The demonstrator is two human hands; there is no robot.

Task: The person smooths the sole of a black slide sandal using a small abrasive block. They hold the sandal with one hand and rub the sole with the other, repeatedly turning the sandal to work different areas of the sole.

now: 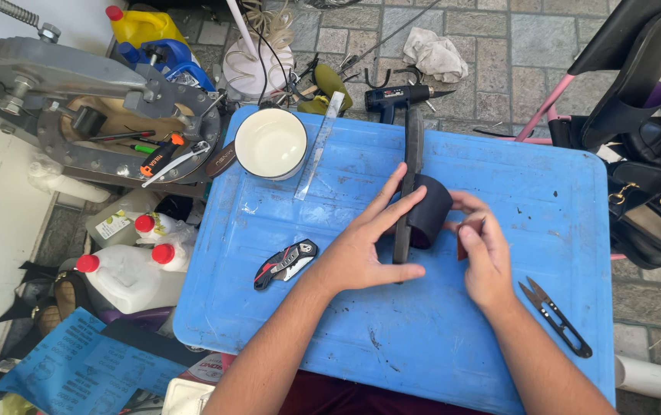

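Tray table: a blue plastic tabletop (438,346) carries everything below.
Sandal sole: a long black sole (412,146) stands on edge near the tabletop's middle, running toward the far edge, with a wide black strap loop (432,211) on its right side.
Left hand: the left hand (369,246) lies open, fingers spread flat against the sole and the strap; it presses rather than grips.
Right hand: the right hand (484,257) pinches closed on the strap's right edge; a small dark piece shows between its fingertips, too small to tell.
Bowl: a white bowl (270,143) sits at the far-left corner.
Ruler: a clear ruler (316,150) lies just beside the bowl.
Utility knife: a folding red-and-black knife (286,263) lies near the left edge.
Thread snips: black snips (554,317) lie near the right edge.
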